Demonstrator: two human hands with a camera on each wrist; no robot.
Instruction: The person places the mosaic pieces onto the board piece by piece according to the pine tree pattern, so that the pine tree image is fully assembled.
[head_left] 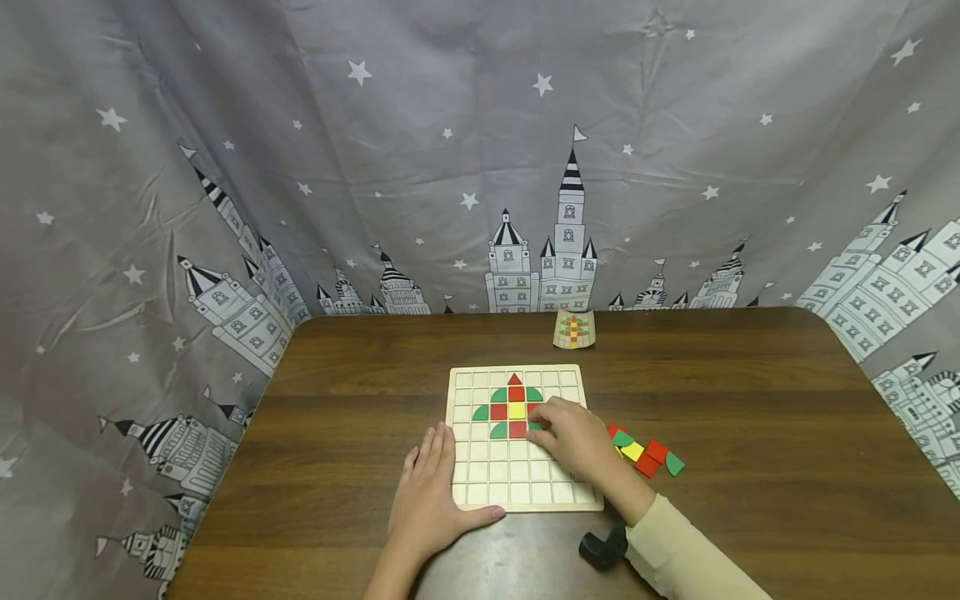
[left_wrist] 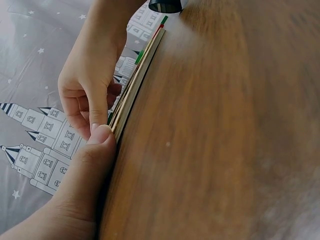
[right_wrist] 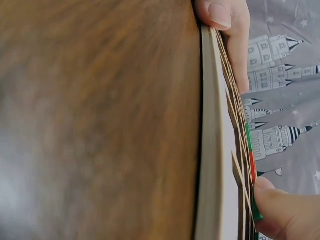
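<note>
Fingers (head_left: pixel 534 414) of the right hand (head_left: pixel 573 439): thumb and index drawn to a narrow gap, pinching a green piece (head_left: pixel 534 425). Location of that piece: just right of the frame's centre, over the board (head_left: pixel 480 493), at the lower right of the coloured pieces. In the right wrist view, its green edge shows beside the thumb, at the lower right.

Left hand (head_left: pixel 429 493): fingers straight and together along the board's left edge, thumb spread wide along the bottom edge, tip touching the near rim.

Board: pale wood, marked in squares, lying flat at the centre of the frame. Pieces observed on it: a red triangle (head_left: pixel 514 379) at the top, a red square (head_left: pixel 516 393) under it with a green rounded piece on either side, then a yellow square (head_left: pixel 517 410) between red squares, the right-hand one partly covered by the fingers. The lower rows of the board are bare.

Right of the board: a loose heap of red, green and yellow pieces (head_left: pixel 632 451), several touching. Upper middle of the table (head_left: pixel 352 400): a small card (head_left: pixel 574 330) bearing a coloured pattern. Lower right of centre: a black object (head_left: pixel 602 550) against the cream sleeve (head_left: pixel 682 546). Behind: a grey curtain (head_left: pixel 420 83) printed with stars and castles.
</note>
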